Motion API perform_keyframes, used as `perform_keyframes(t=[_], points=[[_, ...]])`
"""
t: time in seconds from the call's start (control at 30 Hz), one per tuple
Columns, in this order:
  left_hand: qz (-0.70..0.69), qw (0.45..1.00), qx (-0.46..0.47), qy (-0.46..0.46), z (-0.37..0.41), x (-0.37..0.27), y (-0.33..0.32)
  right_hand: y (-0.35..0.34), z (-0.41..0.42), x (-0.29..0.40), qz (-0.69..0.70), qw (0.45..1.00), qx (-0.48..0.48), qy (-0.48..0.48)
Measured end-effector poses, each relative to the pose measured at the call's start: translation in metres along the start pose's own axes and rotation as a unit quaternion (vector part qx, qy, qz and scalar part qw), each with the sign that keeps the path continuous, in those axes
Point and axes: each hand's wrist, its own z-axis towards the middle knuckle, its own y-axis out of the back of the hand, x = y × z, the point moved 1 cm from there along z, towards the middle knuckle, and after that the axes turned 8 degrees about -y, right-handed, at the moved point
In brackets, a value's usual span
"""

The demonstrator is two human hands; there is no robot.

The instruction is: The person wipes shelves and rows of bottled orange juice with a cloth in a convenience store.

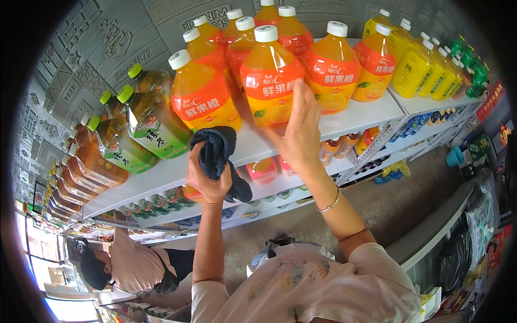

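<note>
My left hand (210, 183) is closed around a bunched dark cloth (215, 151), part of which hangs down at the right. It is just in front of the shelf edge, below a large orange drink bottle (204, 97) with a white cap. My right hand (301, 133) is spread, its fingers over the right side of another orange drink bottle (266, 68). Its thumb is blurred near that bottle's base; whether it presses on the plastic I cannot tell. Both bottles stand upright on the white shelf (250, 147).
Green tea bottles (157, 129) and brown drink bottles (99, 161) line the left of the shelf. Yellow bottles (412, 72) stand at the right. Lower shelves (278, 191) hold more bottles. Another person (133, 262) reaches towards the shelving at lower left. A counter (436, 226) curves behind me at right.
</note>
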Motion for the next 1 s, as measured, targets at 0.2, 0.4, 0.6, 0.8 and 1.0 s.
perform_keyframes(t=[0.2, 0.4, 0.6, 0.8, 1.0], points=[[-0.006, 0.999, 0.021, 0.027, 0.006, -0.005, 0.003, 0.046, 0.017, 0.007, 0.027, 1.000, 0.015, 0.005], [0.019, 1.000, 0.019, 0.015, 0.000, -0.001, 0.003, 0.117, 0.149, 0.001, 0.082, 0.995, -0.007, 0.058], [0.001, 1.000, 0.030, 0.008, -0.004, 0.001, 0.001, 0.062, 0.282, -0.045, -0.157, 0.937, 0.311, 0.037], [-0.006, 0.999, 0.033, 0.011, -0.010, 0.008, 0.006, 0.004, 0.280, -0.016, -0.317, 0.827, 0.463, 0.026], [0.016, 0.999, 0.033, -0.033, -0.019, 0.014, 0.005, -0.012, 0.320, -0.082, -0.238, 0.839, 0.489, 0.013]])
